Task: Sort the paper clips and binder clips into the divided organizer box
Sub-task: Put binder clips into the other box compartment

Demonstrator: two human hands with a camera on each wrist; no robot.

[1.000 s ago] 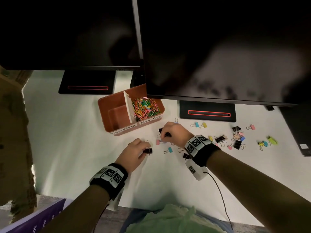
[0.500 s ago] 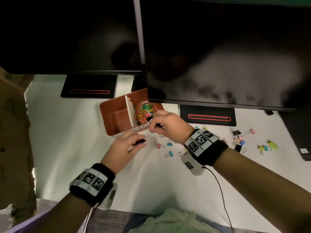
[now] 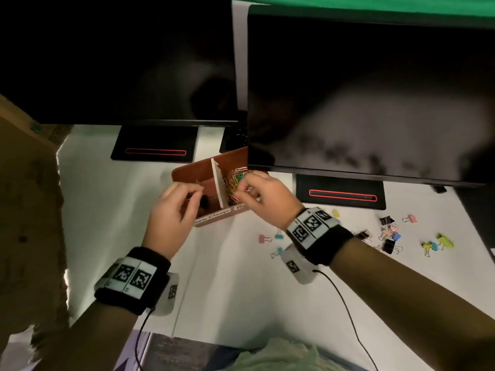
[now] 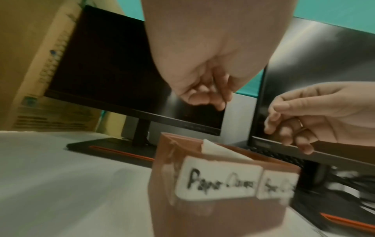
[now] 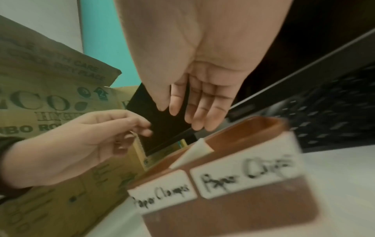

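The brown organizer box point(image 3: 187, 171) stands under the monitors, split by a white divider point(image 3: 217, 183). Its right compartment holds several coloured paper clips point(image 3: 235, 180). My left hand point(image 3: 197, 195) hovers over the left compartment with its fingers loose and nothing held. A black binder clip point(image 3: 205, 202) shows below it inside that compartment. My right hand point(image 3: 242, 191) is above the paper clip side, and the right wrist view shows its fingers point(image 5: 194, 115) straight. A pink paper clip point(image 3: 249, 189) shows just beneath them. The labels on the box point(image 5: 233, 221) read "Paper Clamps" and "Paper Clips".
Several coloured and black binder clips point(image 3: 388, 236) lie scattered on the white table at the right, and a few more point(image 3: 263, 238) lie nearer the box. Two dark monitors point(image 3: 375, 89) overhang the box. A cardboard carton point(image 3: 26, 196) stands at the left.
Both hands rose from the table to above the box. The left hand has let go of its black binder clip over the left compartment, and the right hand has opened over the paper clips.
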